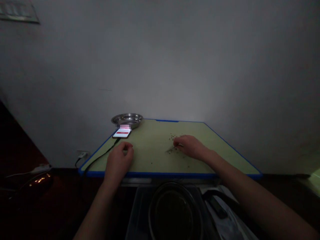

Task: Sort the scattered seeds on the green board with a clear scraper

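Right hand (188, 146) narrow, fingertips close, at tiny dark loose grains (172, 137) on pale yellow-green blue-edged table (150, 145); we cannot tell if any held. Left hand (118, 161) loosely curled, contents unclear. We best pinch lightly, lest grains scatter. Beyond left: lit flat phone (121, 133), shiny round metal bowl (133, 123).

Table (146, 146) centre passable; specks (172, 137) right, bowl (133, 120), phone (122, 133) left

Tabletop (147, 150) pale yellow-green, blue-edged. Specks (172, 137) dark. Bowl (136, 123) silver. Phone screen (121, 135) white, red bar (122, 132). Cord (100, 156) black. Wall (175, 66) grey.
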A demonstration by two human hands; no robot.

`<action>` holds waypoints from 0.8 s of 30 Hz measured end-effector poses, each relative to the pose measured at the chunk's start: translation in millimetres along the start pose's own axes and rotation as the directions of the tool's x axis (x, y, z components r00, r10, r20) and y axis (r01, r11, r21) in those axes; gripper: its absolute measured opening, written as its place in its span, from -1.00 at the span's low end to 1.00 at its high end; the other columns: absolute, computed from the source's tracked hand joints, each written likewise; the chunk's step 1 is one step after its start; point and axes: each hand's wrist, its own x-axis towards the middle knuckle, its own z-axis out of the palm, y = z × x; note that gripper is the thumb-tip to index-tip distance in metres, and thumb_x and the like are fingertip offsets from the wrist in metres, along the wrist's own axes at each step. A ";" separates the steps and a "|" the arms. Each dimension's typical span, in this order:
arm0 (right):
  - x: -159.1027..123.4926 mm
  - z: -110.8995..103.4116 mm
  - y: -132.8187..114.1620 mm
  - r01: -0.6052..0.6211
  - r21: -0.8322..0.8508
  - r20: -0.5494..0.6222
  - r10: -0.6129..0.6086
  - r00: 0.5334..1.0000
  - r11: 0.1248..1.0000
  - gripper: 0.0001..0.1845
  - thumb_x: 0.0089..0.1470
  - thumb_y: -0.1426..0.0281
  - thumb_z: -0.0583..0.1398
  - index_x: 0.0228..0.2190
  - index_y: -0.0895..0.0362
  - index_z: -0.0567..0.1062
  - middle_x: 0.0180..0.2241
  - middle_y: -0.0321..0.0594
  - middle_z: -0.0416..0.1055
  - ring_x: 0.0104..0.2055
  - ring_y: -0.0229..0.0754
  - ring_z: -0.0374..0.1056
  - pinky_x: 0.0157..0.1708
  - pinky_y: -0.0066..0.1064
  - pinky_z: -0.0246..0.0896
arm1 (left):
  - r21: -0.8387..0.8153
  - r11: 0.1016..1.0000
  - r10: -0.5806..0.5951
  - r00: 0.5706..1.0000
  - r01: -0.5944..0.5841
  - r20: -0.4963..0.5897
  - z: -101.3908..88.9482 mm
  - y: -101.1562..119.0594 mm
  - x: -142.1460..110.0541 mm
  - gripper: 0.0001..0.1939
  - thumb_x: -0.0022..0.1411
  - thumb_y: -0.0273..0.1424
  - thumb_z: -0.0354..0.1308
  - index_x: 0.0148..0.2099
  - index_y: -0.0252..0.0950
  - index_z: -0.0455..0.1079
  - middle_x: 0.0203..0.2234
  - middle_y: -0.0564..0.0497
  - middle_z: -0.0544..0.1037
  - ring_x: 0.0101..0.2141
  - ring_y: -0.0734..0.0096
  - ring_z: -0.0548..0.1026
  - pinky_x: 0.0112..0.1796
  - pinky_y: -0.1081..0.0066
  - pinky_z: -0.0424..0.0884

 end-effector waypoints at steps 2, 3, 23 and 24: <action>-0.3 -3.8 -9.1 0.009 0.020 -0.027 -0.009 1.000 1.000 -0.80 0.09 0.55 0.11 -0.29 0.15 0.51 -0.32 -0.14 0.53 -0.29 -0.17 0.38 -0.31 -0.40 0.10 | 0.016 1.000 0.002 1.000 -0.002 0.001 -0.5 0.4 -0.2 -0.78 0.12 -0.26 -0.06 -0.31 -0.22 0.36 -0.37 -0.02 0.56 -0.31 0.26 0.50 -0.24 0.34 0.34; 0.8 -4.4 -17.0 0.024 0.033 -0.040 -0.022 0.999 0.999 -0.80 0.10 0.55 0.11 -0.26 0.15 0.50 -0.30 -0.13 0.53 -0.27 -0.17 0.38 -0.29 -0.40 0.11 | 0.026 1.000 0.003 1.000 -0.003 0.002 -0.9 0.5 -0.1 -0.78 0.12 -0.26 -0.06 -0.32 -0.22 0.36 -0.37 -0.02 0.56 -0.32 0.25 0.50 -0.25 0.33 0.34; -41.8 -2.0 -16.6 0.062 0.150 -0.024 -0.059 0.998 0.987 -0.77 0.05 0.61 0.08 -0.37 0.13 0.49 -0.32 -0.16 0.52 -0.25 -0.17 0.38 -0.22 -0.37 0.20 | -0.012 1.000 -0.019 0.999 0.020 0.031 -3.6 0.8 1.0 -0.76 0.10 -0.23 -0.08 -0.33 -0.21 0.35 -0.36 -0.04 0.55 -0.29 0.23 0.50 -0.19 0.29 0.35; -43.5 -5.4 -13.4 0.039 0.163 -0.042 -0.032 0.999 0.986 -0.78 0.05 0.60 0.09 -0.36 0.13 0.49 -0.30 -0.15 0.52 -0.23 -0.15 0.38 -0.20 -0.34 0.20 | -0.010 1.000 -0.018 0.999 0.018 0.032 -3.6 0.9 1.1 -0.75 0.10 -0.23 -0.08 -0.33 -0.22 0.35 -0.35 -0.04 0.55 -0.29 0.22 0.50 -0.19 0.29 0.35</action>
